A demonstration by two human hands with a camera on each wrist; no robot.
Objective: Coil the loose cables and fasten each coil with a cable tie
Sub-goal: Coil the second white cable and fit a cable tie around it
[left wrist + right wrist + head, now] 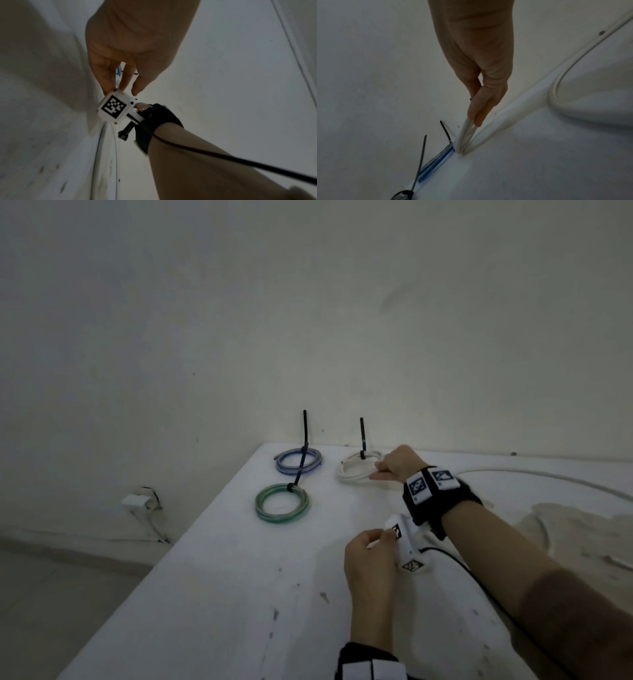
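Observation:
Three tied coils lie at the far end of the white table [222, 594]: a blue coil [298, 462], a green coil [281, 503] and a white coil [356, 470]. A black cable tie [362, 436] stands up from the white coil, and another tie [305, 429] rises from the blue one. My right hand [378, 470] pinches the near side of the white coil [465, 136] between thumb and fingers [477, 108]. My left hand [380, 537] is nearer to me. Its fingertips [109, 86] hold the white marker box [114, 108] strapped under my right wrist.
A long white cable [548, 477] runs along the table's far right edge by the wall. A black lead [462, 570] trails from the wrist box across the table. A rough worn patch [565, 525] marks the right side. The table's left edge drops to the floor, with a wall socket [137, 501] beyond.

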